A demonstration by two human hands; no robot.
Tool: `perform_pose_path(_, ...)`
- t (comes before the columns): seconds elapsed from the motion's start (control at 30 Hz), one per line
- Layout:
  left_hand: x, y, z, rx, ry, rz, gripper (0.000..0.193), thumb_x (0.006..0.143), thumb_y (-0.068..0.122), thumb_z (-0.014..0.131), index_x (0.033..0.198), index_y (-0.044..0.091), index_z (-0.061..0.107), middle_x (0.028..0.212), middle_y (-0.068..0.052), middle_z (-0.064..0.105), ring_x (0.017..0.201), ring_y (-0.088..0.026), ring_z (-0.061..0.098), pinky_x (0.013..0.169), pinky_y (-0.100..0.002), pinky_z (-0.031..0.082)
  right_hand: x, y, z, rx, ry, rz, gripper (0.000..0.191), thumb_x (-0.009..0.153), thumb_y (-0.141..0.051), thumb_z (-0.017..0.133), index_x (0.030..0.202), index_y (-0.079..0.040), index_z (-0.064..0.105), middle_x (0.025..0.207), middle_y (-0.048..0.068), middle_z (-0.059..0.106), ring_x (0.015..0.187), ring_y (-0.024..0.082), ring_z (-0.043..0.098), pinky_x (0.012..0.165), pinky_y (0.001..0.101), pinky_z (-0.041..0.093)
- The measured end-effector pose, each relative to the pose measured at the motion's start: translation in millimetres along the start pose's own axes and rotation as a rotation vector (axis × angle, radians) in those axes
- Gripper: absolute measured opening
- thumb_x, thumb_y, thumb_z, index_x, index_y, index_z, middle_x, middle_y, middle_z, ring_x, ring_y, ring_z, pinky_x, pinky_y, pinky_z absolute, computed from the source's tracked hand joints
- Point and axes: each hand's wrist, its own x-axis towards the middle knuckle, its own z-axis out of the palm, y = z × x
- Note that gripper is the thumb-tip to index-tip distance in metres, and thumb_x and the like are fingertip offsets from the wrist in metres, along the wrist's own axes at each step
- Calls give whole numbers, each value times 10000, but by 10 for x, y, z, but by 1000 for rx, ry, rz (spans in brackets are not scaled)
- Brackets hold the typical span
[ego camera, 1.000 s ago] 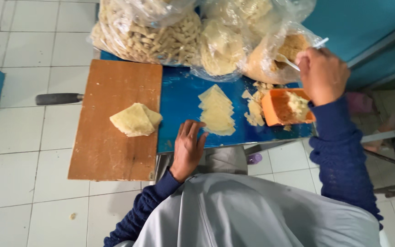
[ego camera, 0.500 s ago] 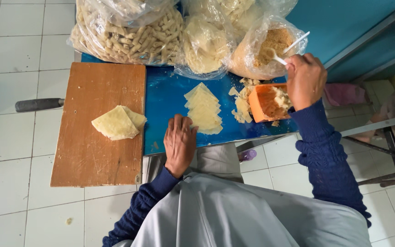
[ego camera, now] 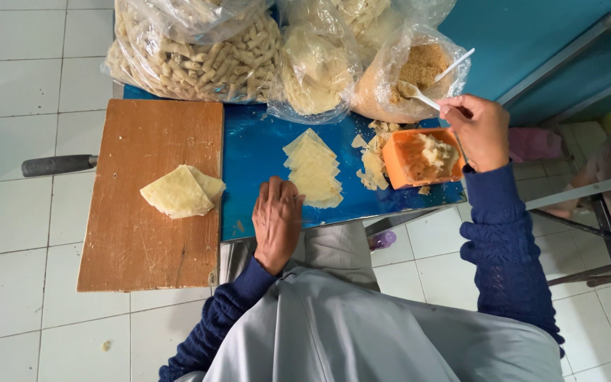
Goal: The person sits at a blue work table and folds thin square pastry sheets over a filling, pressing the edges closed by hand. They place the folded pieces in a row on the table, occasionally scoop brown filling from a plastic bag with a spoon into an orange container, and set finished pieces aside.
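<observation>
Over the blue tabletop (ego camera: 256, 152), the right hand (ego camera: 476, 131) is gripping a white plastic spoon (ego camera: 429, 88) above the orange square tub (ego camera: 422, 157) of filling. Beside the fanned pale triangular wrappers (ego camera: 312, 168), the left hand (ego camera: 276, 221) is resting flat and empty. Filling is likely dropping off a tilted spoon onto them.

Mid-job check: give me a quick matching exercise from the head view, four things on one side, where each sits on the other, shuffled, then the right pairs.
Things:
1. left hand
2. white spoon
3. folded dough sheets
4. orange tub

Places:
A. on the wooden board
B. held in the right hand, tip at the bag of brown crumbs
C. flat on the blue table, beside the stack of dough triangles
D. on the blue table just below the right hand, with pale filling inside

Pairs: 1-C, 2-B, 3-A, 4-D
</observation>
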Motion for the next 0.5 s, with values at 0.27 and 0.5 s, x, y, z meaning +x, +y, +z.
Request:
perform_pose_path(0.27, 21, 23, 50, -48, -4, -2, 153, 890, 46, 680, 908, 53, 529, 902, -121, 539, 886, -335, 552, 733, -452, 468, -190, -145, -123, 224, -14, 65, 163, 1046, -34, 652, 1159, 44, 741, 919, 4, 696, 758, 33, 593, 689, 188, 488)
perform_pose_path(0.5, 23, 3, 80, -215, 23, -49, 176, 899, 8, 684, 920, 47, 514, 864, -120, 604, 815, -331, 615, 673, -434, 484, -816, -264, 205, 341, -201, 148, 206, 1021, -79, 659, 1193, 2, 737, 903, 8, 679, 781, 48, 583, 679, 195, 446)
